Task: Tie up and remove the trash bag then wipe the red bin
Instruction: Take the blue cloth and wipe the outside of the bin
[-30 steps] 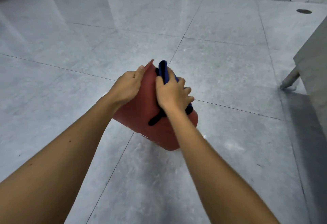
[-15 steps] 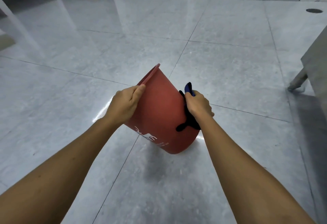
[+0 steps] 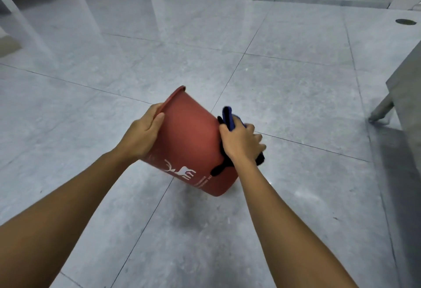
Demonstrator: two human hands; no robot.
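We saw that the bin [image 3: 189,137] was smooth red plastic with a dull, matt skin, its white deer and lettering printed flat on the wall. The cloth [image 3: 228,118] against its side looked soft and fuzzy, dark blue and black, with no shine. The floor [image 3: 296,78] was polished grey stone-look tile, glossy enough to throw back light, and the leg [image 3: 383,106] at the right looked like dull metal.

The right hand [image 3: 241,144] hides most of what seems a cloth [image 3: 228,117].
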